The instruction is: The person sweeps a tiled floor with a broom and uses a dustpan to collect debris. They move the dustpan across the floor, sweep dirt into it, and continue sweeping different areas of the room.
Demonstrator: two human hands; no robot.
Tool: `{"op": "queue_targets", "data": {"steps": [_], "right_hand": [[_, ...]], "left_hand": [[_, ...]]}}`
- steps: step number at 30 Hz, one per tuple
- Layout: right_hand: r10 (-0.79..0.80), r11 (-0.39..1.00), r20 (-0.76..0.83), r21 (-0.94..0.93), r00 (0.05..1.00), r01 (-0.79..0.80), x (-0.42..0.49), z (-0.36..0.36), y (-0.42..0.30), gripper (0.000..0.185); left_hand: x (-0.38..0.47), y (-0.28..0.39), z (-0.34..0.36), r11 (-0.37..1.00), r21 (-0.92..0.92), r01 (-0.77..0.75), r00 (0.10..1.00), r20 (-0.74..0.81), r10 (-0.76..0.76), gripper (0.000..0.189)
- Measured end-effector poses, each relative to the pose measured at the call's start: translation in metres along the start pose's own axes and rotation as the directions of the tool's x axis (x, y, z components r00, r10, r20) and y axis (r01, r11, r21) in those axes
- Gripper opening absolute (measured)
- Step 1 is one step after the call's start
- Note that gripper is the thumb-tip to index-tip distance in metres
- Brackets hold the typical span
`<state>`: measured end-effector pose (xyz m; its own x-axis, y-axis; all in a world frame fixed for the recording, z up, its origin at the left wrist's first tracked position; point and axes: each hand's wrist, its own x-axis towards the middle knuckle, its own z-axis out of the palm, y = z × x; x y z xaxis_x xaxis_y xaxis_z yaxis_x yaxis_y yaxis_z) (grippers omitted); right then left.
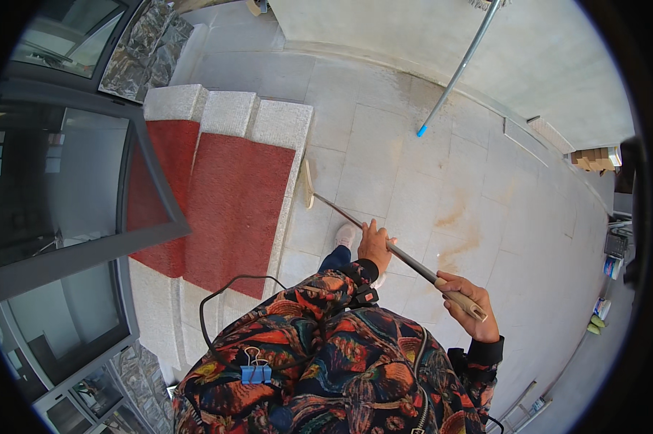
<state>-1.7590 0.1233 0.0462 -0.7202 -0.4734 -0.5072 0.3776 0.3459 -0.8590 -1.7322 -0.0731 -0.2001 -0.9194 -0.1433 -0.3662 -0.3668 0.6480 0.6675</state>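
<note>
A long-handled broom slants across the view, its pole grey and its end grip beige. My left hand is wrapped around the pole partway along. Near the upper end, my right hand holds the beige grip, with the tip sticking out past the palm. The narrow beige broom head is down at the grey tiled floor, close beside the lowest stone step. Its bristles cannot be made out from here. One pink shoe shows just beyond my left forearm.
Red carpet covers the middle of the steps, left. A dark-framed glass door stands open over them. A mop leans on the pale wall, its blue tip on the floor. Brown dust marks the tiles. Containers line the right side.
</note>
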Motion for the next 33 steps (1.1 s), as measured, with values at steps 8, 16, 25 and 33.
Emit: {"op": "queue_targets", "data": {"steps": [8, 16, 25, 33], "right_hand": [[-0.035, 0.999, -0.144, 0.016, 0.989, 0.037, -0.022, -0.009, -0.013, 0.033], [-0.164, 0.982, -0.351, 0.029, 0.922, 0.186, 0.021, 0.006, 0.027, 0.024], [-0.127, 0.958, -0.301, 0.21, 0.945, 0.195, 0.132, 0.048, 0.096, 0.032], [-0.112, 0.986, -0.117, 0.112, 0.987, 0.125, 0.078, 0.05, 0.101, 0.036]], "left_hand": [[0.003, 0.03, -0.029, 0.985, 0.039, -0.17, 0.982, 0.093, 0.166, 0.028], [0.125, 0.041, -0.032, 0.889, 0.116, -0.442, 0.895, -0.005, 0.446, 0.025], [0.213, -0.041, -0.038, 0.884, 0.323, -0.337, 0.94, 0.168, 0.297, 0.025], [0.129, -0.07, -0.006, 0.952, 0.231, -0.199, 0.977, 0.118, 0.175, 0.024]]}}
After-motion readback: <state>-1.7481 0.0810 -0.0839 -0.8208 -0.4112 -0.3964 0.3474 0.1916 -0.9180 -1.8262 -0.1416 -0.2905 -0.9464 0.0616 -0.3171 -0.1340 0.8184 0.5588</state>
